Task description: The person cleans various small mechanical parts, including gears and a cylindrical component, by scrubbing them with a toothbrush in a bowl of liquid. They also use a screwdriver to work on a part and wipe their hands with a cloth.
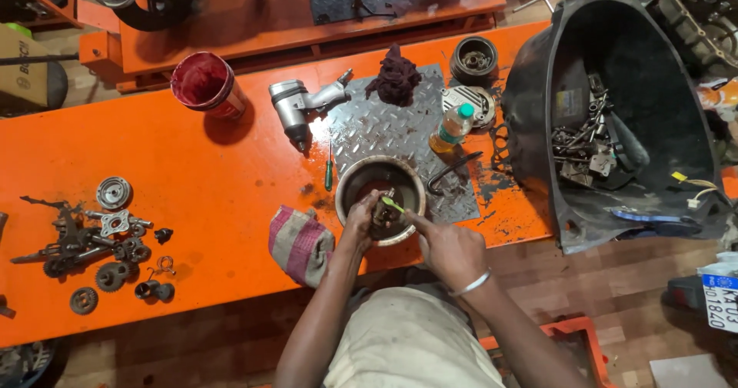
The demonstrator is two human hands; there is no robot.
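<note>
My left hand grips a small dark metal part over the near rim of a round metal bowl on the orange bench. My right hand, with a metal bangle at the wrist, holds a small green-handled brush whose tip touches the part. Reddish liquid lies in the bowl's bottom. A striped pink and grey cloth lies just left of my left hand.
Gears and small engine parts are spread at the bench's left. Behind the bowl are a checker plate, green screwdriver, pneumatic wrench, red cup, dark rag and plastic bottle. A black tub of parts sits right.
</note>
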